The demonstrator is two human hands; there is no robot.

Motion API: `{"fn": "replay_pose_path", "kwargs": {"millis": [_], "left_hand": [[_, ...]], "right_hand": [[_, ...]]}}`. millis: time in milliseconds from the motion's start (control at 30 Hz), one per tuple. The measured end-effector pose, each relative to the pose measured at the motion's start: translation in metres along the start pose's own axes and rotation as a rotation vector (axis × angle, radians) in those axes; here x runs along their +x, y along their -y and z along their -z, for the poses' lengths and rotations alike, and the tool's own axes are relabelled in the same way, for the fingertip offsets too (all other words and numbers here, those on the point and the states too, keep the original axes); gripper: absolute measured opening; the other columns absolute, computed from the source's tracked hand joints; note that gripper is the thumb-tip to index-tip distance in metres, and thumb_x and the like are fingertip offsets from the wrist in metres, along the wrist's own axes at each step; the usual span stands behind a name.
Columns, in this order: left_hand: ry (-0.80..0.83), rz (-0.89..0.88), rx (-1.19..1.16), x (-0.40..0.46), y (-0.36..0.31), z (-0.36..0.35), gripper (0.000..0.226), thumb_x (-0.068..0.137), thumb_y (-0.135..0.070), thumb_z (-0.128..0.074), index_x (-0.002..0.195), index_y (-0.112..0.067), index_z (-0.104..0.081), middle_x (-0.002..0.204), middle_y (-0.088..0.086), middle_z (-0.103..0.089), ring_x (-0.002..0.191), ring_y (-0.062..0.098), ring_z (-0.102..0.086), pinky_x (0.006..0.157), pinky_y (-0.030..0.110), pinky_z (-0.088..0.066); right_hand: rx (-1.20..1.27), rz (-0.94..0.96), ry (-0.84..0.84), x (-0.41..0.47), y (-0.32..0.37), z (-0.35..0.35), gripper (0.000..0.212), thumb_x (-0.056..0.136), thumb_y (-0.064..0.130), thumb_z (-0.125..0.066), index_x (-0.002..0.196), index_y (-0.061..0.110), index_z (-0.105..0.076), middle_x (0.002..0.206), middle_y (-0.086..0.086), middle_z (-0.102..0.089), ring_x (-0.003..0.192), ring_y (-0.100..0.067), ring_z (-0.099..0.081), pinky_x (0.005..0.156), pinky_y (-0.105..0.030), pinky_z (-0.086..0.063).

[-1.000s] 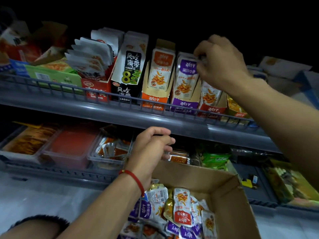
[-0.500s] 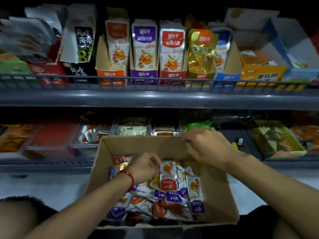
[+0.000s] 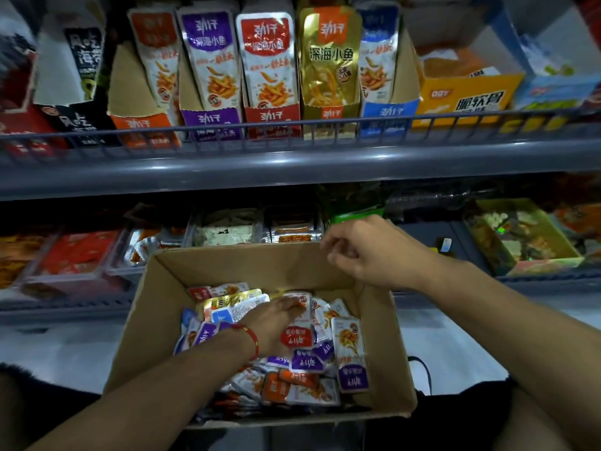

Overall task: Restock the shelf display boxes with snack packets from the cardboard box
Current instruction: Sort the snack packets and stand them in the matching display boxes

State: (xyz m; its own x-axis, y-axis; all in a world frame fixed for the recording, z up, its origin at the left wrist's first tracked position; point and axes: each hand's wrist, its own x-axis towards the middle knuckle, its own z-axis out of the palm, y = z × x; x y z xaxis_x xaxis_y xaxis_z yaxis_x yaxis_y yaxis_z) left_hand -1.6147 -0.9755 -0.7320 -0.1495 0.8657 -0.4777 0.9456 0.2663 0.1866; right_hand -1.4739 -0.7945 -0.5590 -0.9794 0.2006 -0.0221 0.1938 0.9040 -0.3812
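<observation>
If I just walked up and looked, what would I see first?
Probably the row of tall snack display boxes on the upper shelf, orange, purple, red, gold and blue. Below them sits an open cardboard box heaped with small snack packets. The left hand reaches into the pile, while the right hand hangs above the box's far edge.

Grey metal shelving (image 3: 292,170); pale floor (image 3: 65,346), probably tiled; dim light.
</observation>
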Motion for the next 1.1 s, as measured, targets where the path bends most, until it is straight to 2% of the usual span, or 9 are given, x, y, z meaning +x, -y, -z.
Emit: {"fn": "replay_pose_path", "kwargs": {"millis": [133, 333, 433, 533, 733, 833, 933, 1033, 1100], "left_hand": [[-0.058, -0.055, -0.147, -0.01, 0.003, 0.008, 0.048, 0.084, -0.037, -0.067, 0.13, -0.026, -0.061, 0.128, -0.001, -0.061, 0.115, 0.019, -0.059, 0.089, 0.022, -0.047], [-0.36, 0.088, -0.714, -0.051, -0.001, 0.06, 0.014, 0.099, -0.024, -0.061, 0.112, -0.026, -0.067, 0.09, 0.002, -0.072, 0.066, 0.001, -0.063, 0.059, 0.027, -0.055], [-0.407, 0.099, -1.062, -0.073, 0.004, 0.095, 0.017, 0.096, -0.016, -0.066, 0.112, -0.011, -0.068, 0.098, 0.013, -0.075, 0.072, 0.016, -0.07, 0.072, 0.04, -0.06], [-0.361, 0.008, -1.201, -0.095, 0.003, 0.123, 0.021, 0.094, -0.011, -0.067, 0.114, -0.004, -0.066, 0.102, 0.017, -0.075, 0.081, 0.025, -0.071, 0.065, 0.029, -0.06], [-0.499, 0.022, -1.353, -0.109, -0.008, 0.138, 0.019, 0.089, -0.011, -0.072, 0.099, -0.005, -0.058, 0.075, 0.012, -0.073, 0.053, 0.011, -0.063, 0.045, 0.021, -0.048], [-0.752, 0.158, -1.111, -0.116, -0.015, 0.136, 0.037, 0.084, -0.036, -0.078, 0.111, -0.024, -0.056, 0.105, -0.003, -0.069, 0.079, 0.005, -0.067, 0.065, 0.029, -0.059], [-0.689, 0.109, -0.721, -0.129, -0.032, 0.132, 0.065, 0.078, -0.057, -0.074, 0.134, -0.039, -0.046, 0.128, -0.018, -0.047, 0.112, 0.0, -0.051, 0.093, 0.025, -0.051], [-0.719, 0.075, -0.612, -0.129, -0.039, 0.128, 0.064, 0.086, -0.029, -0.074, 0.142, -0.036, -0.043, 0.133, -0.017, -0.043, 0.118, 0.002, -0.046, 0.101, 0.02, -0.045], [-0.797, 0.116, -0.674, -0.132, -0.033, 0.132, 0.041, 0.095, -0.019, -0.064, 0.132, -0.034, -0.055, 0.122, -0.015, -0.053, 0.107, -0.001, -0.052, 0.086, 0.014, -0.048]], "right_hand": [[0.026, -0.003, 0.005, 0.0, -0.002, 0.002, 0.022, 0.099, 0.029, -0.063, 0.12, 0.027, -0.068, 0.099, 0.013, -0.07, 0.079, 0.002, -0.062, 0.076, -0.031, -0.06], [0.096, -0.021, 0.044, 0.001, 0.002, 0.001, 0.018, 0.099, 0.028, -0.064, 0.115, 0.028, -0.071, 0.1, 0.016, -0.069, 0.089, 0.004, -0.063, 0.078, -0.013, -0.053], [0.205, -0.032, 0.069, 0.001, 0.011, -0.001, 0.022, 0.097, 0.035, -0.066, 0.119, 0.031, -0.068, 0.103, 0.017, -0.068, 0.092, 0.007, -0.061, 0.075, -0.008, -0.048], [0.329, -0.032, 0.045, 0.004, 0.025, -0.002, 0.037, 0.093, 0.041, -0.069, 0.128, 0.031, -0.062, 0.103, 0.015, -0.068, 0.092, 0.001, -0.065, 0.08, -0.021, -0.056], [0.607, -0.082, -0.06, 0.01, 0.054, -0.008, 0.032, 0.092, 0.023, -0.075, 0.122, 0.022, -0.066, 0.099, 0.01, -0.074, 0.087, -0.004, -0.071, 0.072, -0.025, -0.059], [0.717, -0.178, -0.252, 0.01, 0.066, -0.008, 0.031, 0.091, 0.016, -0.075, 0.118, 0.023, -0.065, 0.089, 0.002, -0.075, 0.068, -0.012, -0.072, 0.06, -0.031, -0.059], [0.71, -0.233, -0.433, 0.009, 0.073, -0.008, 0.035, 0.092, 0.011, -0.07, 0.12, 0.03, -0.063, 0.078, -0.003, -0.075, 0.06, -0.018, -0.071, 0.056, -0.03, -0.058], [0.872, -0.269, -0.465, 0.008, 0.083, -0.006, 0.014, 0.097, 0.01, -0.065, 0.107, 0.019, -0.071, 0.076, -0.01, -0.074, 0.062, -0.022, -0.069, 0.061, -0.034, -0.058], [0.949, -0.268, -0.418, 0.008, 0.086, 0.002, 0.012, 0.1, 0.017, -0.061, 0.107, 0.013, -0.071, 0.08, -0.009, -0.074, 0.068, -0.021, -0.068, 0.064, -0.033, -0.056]]}}
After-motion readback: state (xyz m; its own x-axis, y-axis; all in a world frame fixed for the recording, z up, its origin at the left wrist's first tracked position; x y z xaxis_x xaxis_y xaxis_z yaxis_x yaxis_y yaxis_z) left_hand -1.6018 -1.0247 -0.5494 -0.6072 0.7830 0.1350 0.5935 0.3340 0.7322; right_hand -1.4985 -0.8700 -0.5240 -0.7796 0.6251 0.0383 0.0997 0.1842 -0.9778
